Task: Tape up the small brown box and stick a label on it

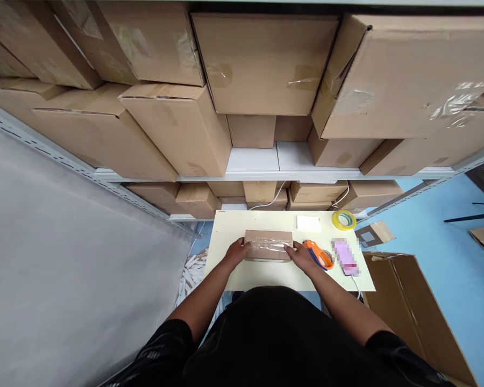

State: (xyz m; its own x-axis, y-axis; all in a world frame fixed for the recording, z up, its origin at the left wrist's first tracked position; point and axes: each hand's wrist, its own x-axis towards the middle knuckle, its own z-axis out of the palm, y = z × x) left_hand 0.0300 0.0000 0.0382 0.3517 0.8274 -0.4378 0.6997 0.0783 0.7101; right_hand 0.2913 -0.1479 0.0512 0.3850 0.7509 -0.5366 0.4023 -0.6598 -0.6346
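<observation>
Pale cream rectangular tabletop (266,277), set against grey metal shelving (266,174) crammed with large brown cardboard cartons (262,64), all taped shut, contents hidden. Blue floor (447,258) to the right, grey fabric sheet (56,258) to the left.

Near the middle of the tabletop, toward its near edge: small brown cardboard box (268,245), closed, clear tape glinting across its top, contents unseen. Left hand (237,251) pressed against the box's left end, right hand (300,256) against its right end; fingers of both curled onto the box and bracing it from either side, box flat on the tabletop, not lifted.

Just beside the right hand: orange and blue tape dispenser (318,253). Beyond that, pink blurred phone-like slab (344,257) with a white cable at its near end. At the far right corner: yellow roll of clear tape (343,220), lying flat. Near it, small white paper slip (308,223).

Right of the tabletop, on the floor: open brown cardboard carton (419,306), inside not visible. Below the left edge: heap of white strips (191,274). Black sleeves and black torso in the foreground.
</observation>
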